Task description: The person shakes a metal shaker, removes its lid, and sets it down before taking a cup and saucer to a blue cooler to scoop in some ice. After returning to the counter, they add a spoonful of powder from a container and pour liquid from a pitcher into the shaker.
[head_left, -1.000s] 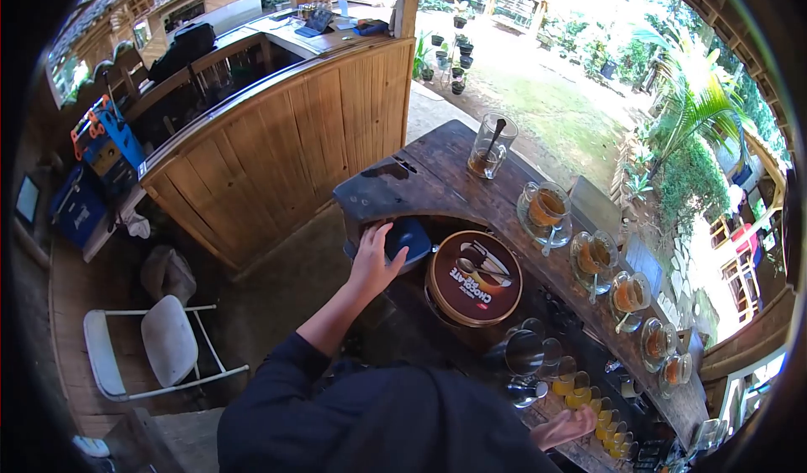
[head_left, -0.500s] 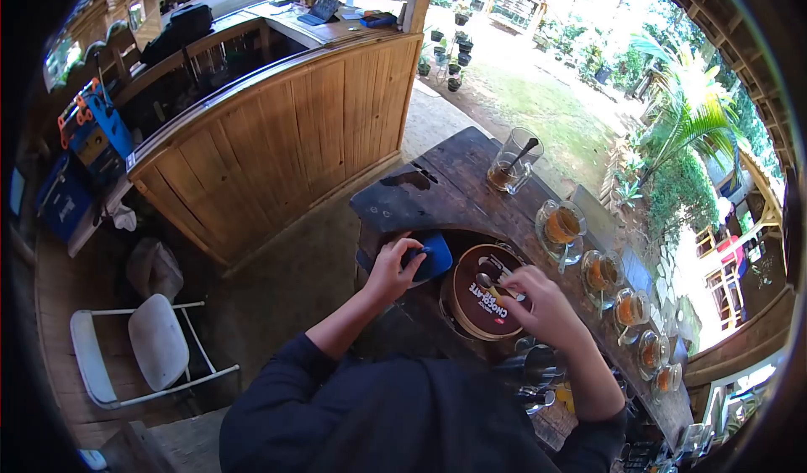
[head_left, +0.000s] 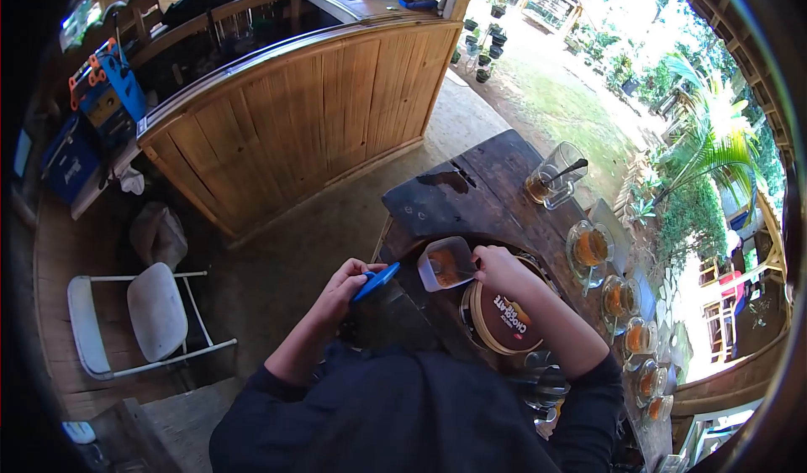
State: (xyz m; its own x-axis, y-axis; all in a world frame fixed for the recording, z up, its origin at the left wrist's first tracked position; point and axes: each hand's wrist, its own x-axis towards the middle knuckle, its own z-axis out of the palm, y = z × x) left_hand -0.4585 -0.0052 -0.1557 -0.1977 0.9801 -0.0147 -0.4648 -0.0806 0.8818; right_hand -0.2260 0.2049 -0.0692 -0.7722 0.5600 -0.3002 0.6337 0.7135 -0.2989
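Note:
In my left hand is a blue lid, pinched at its edge and tilted, apart from the container. A small translucent container with orange-brown granules inside stands uncovered to the right of the lid. My right hand is closed at the container's right rim, fingers pinched on a spoon whose bowl dips toward the granules; little of the spoon shows. Under my right forearm sits a round brown tin with "Chocolate Pie" lettering, partly covered by the arm.
Along the dark wooden table stands a glass mug with a spoon. Several glass cups of amber drink on saucers line its right side. A wooden counter rises ahead; a white folding chair stands at left.
The blue lid has come off the container and moved left with my left hand. My right hand has gone from above the tin to the container with the spoon. The view has shifted.

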